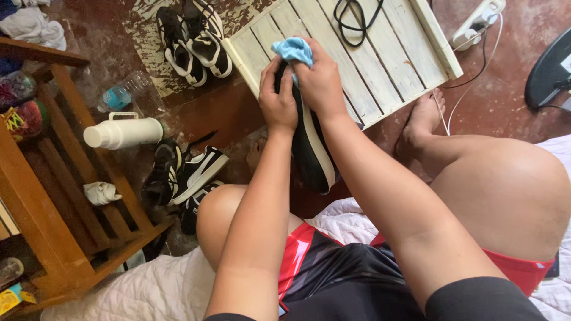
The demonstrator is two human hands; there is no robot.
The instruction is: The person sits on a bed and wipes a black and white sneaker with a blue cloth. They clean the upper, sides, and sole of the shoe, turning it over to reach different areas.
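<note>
Head view: black sneaker with white sole at centre, gripped near its upper end by left hand, fingers wrapped tight. Blue cloth at twelve o'clock, pinched in right hand, pressed to shoe's top. Wiping seemingly midway; other sneakers at nine o'clock apparently untouched.

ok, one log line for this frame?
left hand: grips black shoe with white sole | right hand: presses light blue cloth on shoe | below: whitewashed slatted wooden pallet
</note>
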